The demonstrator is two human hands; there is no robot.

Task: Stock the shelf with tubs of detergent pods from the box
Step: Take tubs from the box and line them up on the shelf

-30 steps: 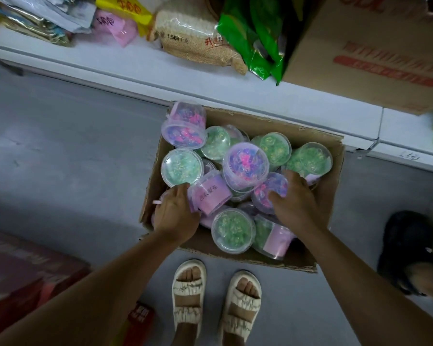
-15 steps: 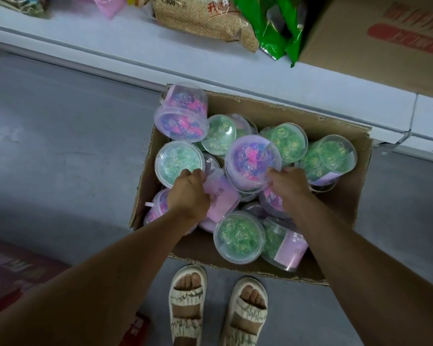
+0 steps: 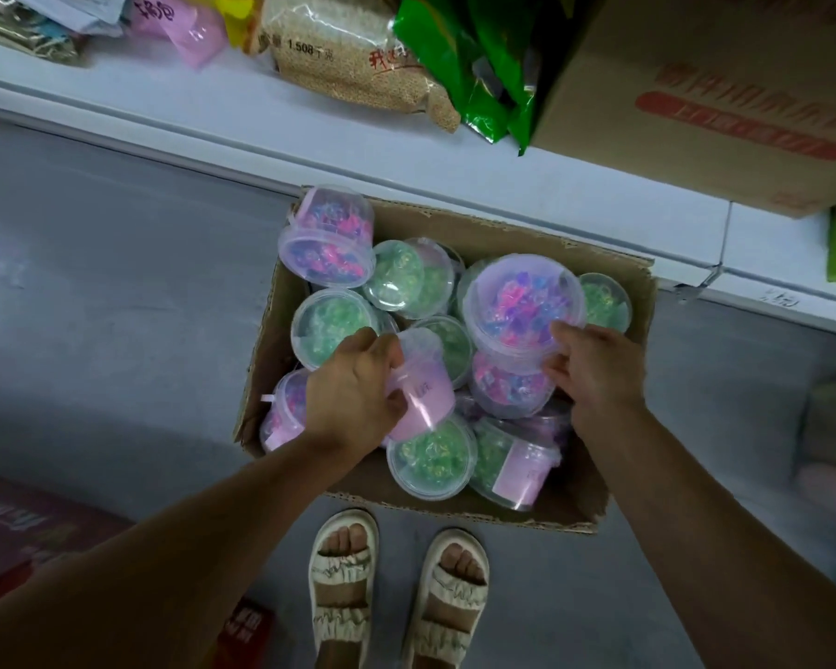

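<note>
Head view looks straight down on an open cardboard box (image 3: 614, 480) standing on the grey floor, hard against the edge of the low white shelf (image 3: 527, 205), presumably so each tub has only a short way to travel. The box is heaped with clear lidded tubs of detergent pods, some green, some pink and purple, lying at all angles.

Left hand (image 3: 353, 393) has its fingers curled round a pink-labelled tub (image 3: 423, 383) that lies tilted on its side near the middle of the heap; the grip takes it by the wall near the lid, which suits a tub that offers no flat top.

Right hand (image 3: 594, 374) pinches the rim of a pink-and-purple tub (image 3: 522, 301) that sits highest on the pile, lid towards the camera, thumb below and fingers along the edge.

Taking one tub in each hand looks like a way to halve the trips. Neither tub is on the shelf yet, which holds a grain sack (image 3: 353, 55) and green packets (image 3: 483, 70).
</note>
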